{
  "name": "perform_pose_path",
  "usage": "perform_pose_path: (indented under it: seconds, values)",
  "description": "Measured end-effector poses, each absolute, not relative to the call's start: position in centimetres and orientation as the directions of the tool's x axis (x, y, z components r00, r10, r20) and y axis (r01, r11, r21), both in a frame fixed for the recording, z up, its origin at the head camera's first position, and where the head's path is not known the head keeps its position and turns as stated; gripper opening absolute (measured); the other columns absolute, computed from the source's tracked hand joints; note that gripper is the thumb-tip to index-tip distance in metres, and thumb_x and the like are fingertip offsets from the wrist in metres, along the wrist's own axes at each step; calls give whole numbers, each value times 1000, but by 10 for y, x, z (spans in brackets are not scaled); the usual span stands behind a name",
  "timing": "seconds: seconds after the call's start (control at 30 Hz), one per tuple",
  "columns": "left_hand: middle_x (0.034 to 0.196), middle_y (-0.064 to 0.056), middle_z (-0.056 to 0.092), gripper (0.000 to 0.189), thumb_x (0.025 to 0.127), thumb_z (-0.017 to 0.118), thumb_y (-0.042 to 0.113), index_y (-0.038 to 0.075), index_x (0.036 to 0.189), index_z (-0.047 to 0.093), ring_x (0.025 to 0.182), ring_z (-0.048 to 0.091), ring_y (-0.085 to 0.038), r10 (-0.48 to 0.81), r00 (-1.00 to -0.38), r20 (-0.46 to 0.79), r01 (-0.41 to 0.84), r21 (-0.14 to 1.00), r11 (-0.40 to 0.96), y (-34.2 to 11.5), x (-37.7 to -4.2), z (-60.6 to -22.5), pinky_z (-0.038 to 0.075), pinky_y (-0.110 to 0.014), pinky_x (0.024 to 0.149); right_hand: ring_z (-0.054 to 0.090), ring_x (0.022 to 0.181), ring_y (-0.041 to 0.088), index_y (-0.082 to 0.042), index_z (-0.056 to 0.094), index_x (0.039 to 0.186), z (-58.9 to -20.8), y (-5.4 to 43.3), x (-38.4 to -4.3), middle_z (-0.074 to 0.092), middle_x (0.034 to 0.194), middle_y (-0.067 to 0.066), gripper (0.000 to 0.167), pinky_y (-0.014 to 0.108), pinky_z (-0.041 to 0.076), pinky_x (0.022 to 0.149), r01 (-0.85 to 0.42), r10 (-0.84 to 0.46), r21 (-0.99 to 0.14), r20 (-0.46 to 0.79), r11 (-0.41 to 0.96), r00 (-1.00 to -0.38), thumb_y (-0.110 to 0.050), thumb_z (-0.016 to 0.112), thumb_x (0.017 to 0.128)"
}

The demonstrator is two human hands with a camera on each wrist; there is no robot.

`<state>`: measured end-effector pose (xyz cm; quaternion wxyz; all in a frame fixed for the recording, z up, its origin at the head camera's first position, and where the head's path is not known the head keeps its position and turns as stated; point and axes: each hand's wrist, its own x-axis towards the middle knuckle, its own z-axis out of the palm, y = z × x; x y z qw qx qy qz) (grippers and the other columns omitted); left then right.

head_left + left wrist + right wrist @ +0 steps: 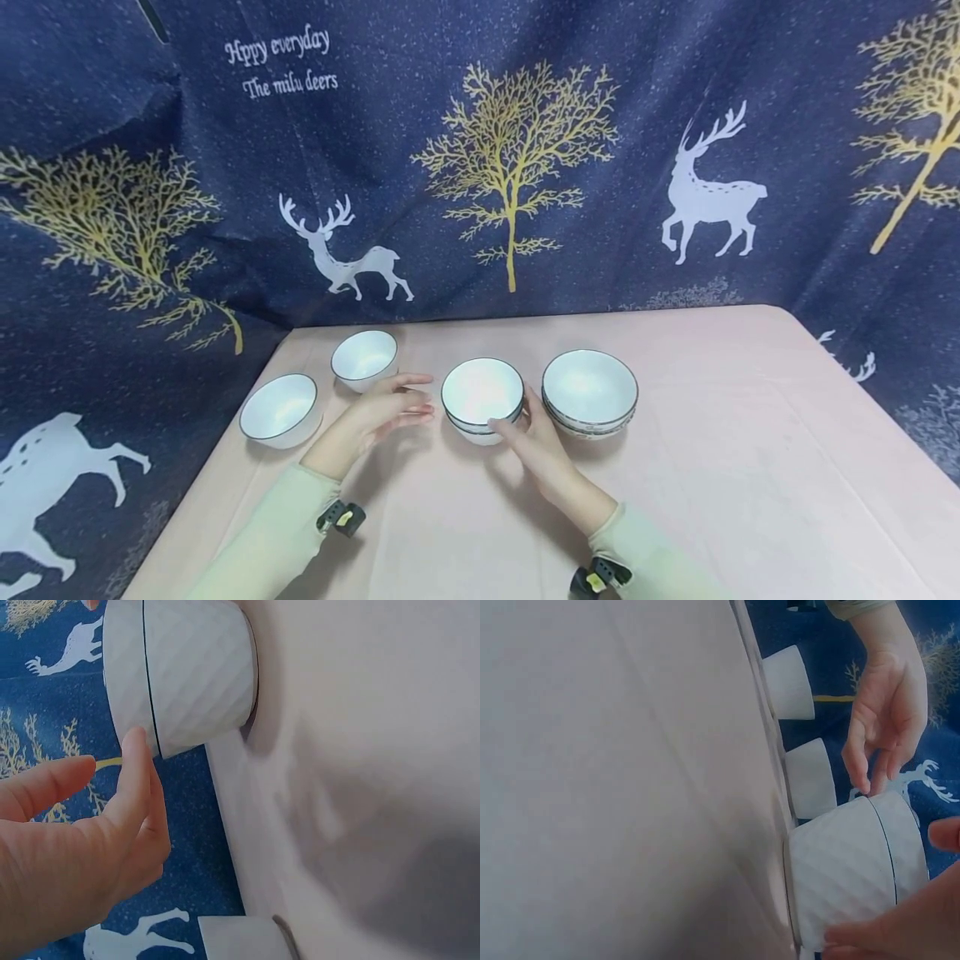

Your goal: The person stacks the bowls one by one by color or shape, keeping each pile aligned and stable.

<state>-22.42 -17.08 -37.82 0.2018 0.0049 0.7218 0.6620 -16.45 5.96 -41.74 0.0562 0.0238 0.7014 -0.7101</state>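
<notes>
A stack of two white bowls with dark rims stands mid-table; the left wrist view shows the faceted outer wall of the lower bowl. My right hand holds the stack from its right side, thumb at the front rim and fingers round the wall. To the left, my left hand is raised with fingers loosely extended toward the stack and holds nothing. In the left wrist view its fingertips overlap the stack's rim. Right of the right hand sits another stack of bowls, wider and with a patterned outside.
Two single white bowls stand on the left: one toward the back, partly behind the left hand, and one nearer the left edge. A pale pink cloth covers the table. Behind hangs a dark blue curtain with deer and trees.
</notes>
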Motion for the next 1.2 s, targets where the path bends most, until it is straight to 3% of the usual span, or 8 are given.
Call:
perform_pose_path:
  seconds: [0.27, 0.43, 0.6, 0.73, 0.9, 1.2]
  values:
    - [110, -22, 51, 52, 92, 49, -8, -13, 141, 34, 97, 63, -27, 234, -939, -251, -240, 968, 74, -183, -226, -375, 56, -35, 95, 6, 146, 35, 3, 7, 152, -417, 57, -172, 7, 158, 23, 79, 47, 11, 122, 67, -46, -997, -68, 31, -997, -15, 56, 93]
    - [123, -28, 46, 52, 93, 49, -7, -13, 142, 32, 93, 63, -17, 190, -956, -225, -223, 974, 32, -191, -227, -371, 54, -33, 98, 7, 146, 35, 2, 10, 152, -414, 57, -177, 10, 158, 22, 77, 46, 11, 122, 51, -30, -997, -53, 66, -998, -13, 56, 93]
    - [115, -19, 52, 51, 95, 49, -4, -13, 142, 32, 87, 62, -8, 78, -979, -187, -185, 982, 26, -200, -228, -367, 50, -33, 102, 9, 145, 36, -1, 13, 153, -411, 56, -183, 12, 158, 21, 74, 49, 11, 122, 39, -20, -995, -41, 95, -999, -13, 55, 94]
    - [128, -24, 44, 53, 97, 46, -2, -11, 145, 27, 106, 57, -17, -18, -982, -186, -185, 983, -12, -206, -229, -365, 43, -33, 109, 10, 145, 35, -3, 16, 153, -412, 56, -187, 15, 158, 20, 70, 49, 10, 122, 48, -6, -991, -49, 123, -999, -15, 54, 95]
    - [147, -30, 24, 58, 97, 41, -4, -9, 149, 16, 134, 34, -36, -102, -964, -244, -235, 968, -92, -211, -230, -367, 38, -27, 112, 11, 145, 35, -5, 20, 152, -410, 56, -190, 18, 157, 18, 66, 52, 10, 121, 68, 15, -988, -67, 136, -998, -17, 52, 96]
    - [141, -24, 30, 63, 94, 42, -1, -11, 149, 10, 128, 39, -27, -149, -929, -338, -321, 939, -127, -210, -229, -379, 39, -24, 111, 10, 146, 33, -8, 22, 152, -411, 59, -194, 17, 158, 16, 58, 53, 11, 121, 74, 9, -991, -73, 114, -997, -20, 44, 100]
